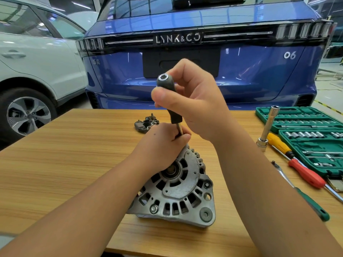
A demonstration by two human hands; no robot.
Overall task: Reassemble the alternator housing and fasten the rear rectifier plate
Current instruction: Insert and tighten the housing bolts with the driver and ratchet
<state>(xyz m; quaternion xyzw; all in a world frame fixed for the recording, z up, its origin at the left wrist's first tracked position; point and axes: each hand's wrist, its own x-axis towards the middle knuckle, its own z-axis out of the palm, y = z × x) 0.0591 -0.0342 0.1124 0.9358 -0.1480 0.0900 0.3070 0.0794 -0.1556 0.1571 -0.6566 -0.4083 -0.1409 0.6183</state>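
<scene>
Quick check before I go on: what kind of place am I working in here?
Most likely a car workshop or service bay. A blue car and a white car are parked just behind the wooden table, and an open green socket set lies beside the alternator.

The grey metal alternator housing [178, 184] is being stood on the wooden table, tilted, its round holes facing up. The small dark rectifier plate [146, 123] is being left lying behind it, apart.
</scene>
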